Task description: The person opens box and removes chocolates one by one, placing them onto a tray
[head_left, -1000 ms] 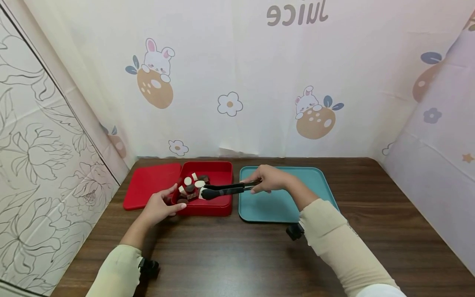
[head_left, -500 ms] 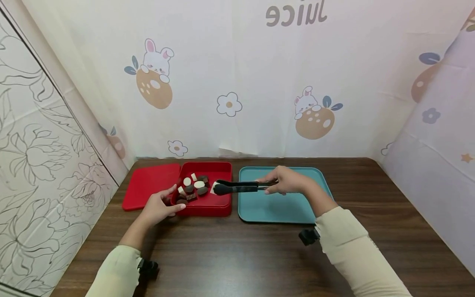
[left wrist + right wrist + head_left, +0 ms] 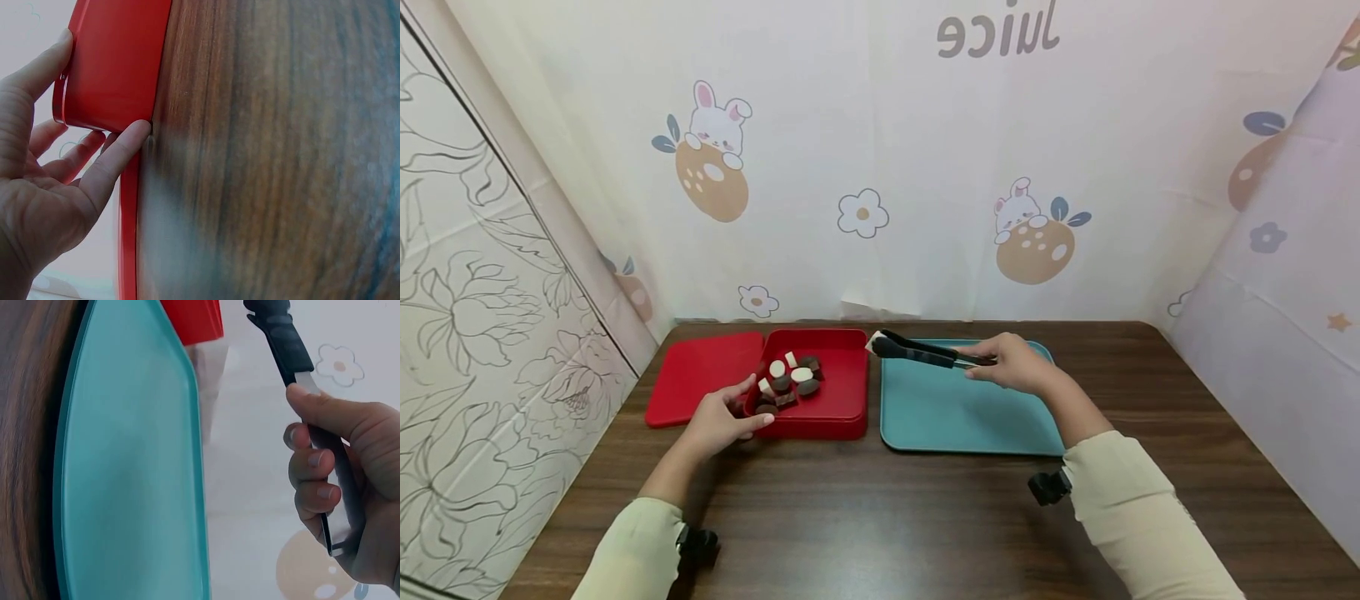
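In the head view my left hand (image 3: 718, 421) grips the near left corner of a red box (image 3: 816, 427), thumb along its front wall and fingers at its left side. Several brown and white chocolates (image 3: 802, 375) lie together in the left half of the box. My right hand (image 3: 1017, 363) holds black-tipped metal tongs (image 3: 917, 351), raised over the back of a teal tray (image 3: 970, 417). A small white piece (image 3: 873, 341) pokes out of the tongs' tips, above the box's right rim. The right wrist view shows the fingers (image 3: 315, 459) wrapped round the tongs' metal handle.
A red lid (image 3: 703, 375) lies flat at the left of the box. The box and the tray stand side by side near the back of the wooden table (image 3: 865, 517). Behind them hangs a printed curtain (image 3: 865, 125).
My right hand has moved right and the tongs have risen out of the box, carrying the white piece from among the chocolates toward the tray. My left hand has stayed at the box corner.
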`<state>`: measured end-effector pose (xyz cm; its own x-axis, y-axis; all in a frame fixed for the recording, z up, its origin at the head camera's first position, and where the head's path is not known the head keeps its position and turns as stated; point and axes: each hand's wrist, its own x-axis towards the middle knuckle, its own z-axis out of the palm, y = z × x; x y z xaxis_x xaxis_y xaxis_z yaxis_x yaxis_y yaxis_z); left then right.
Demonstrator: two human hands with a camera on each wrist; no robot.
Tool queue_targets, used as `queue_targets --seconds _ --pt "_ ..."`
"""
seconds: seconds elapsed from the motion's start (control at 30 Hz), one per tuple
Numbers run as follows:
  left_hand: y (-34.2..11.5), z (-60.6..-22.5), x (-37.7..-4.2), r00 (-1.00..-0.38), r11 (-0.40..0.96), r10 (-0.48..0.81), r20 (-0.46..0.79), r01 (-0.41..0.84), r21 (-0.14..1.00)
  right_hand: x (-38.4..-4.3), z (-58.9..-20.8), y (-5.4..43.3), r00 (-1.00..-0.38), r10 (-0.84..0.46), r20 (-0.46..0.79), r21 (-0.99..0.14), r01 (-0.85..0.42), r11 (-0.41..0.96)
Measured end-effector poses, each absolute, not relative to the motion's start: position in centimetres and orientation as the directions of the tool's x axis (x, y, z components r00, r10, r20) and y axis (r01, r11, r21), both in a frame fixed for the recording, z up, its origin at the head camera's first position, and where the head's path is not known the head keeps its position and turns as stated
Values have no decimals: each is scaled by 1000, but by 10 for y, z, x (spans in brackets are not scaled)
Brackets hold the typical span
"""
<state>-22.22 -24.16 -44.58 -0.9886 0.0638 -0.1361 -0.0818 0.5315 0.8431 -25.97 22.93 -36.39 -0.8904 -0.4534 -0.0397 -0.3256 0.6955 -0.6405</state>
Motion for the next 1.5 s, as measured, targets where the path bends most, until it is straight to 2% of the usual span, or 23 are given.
queue_targets --seconds 0.27,0.53,0.93,1.5 --pt "-243 -447 -221 -989 534 65 -136 -80 841 -264 -377 244 -913 -407 -7 -505 -348 790" --pt "-243 -447 -222 -989 520 76 -124 -66 852 -268 -390 247 -929 -369 -19 -451 -321 832" --pt "-243 -449 -223 -992 516 87 -97 -38 856 -271 -392 235 -920 -391 -21 -316 -365 876" --pt "-244 -449 -223 -992 520 83 -100 -42 853 -271 -390 224 -940 -333 -78 -341 -288 895"
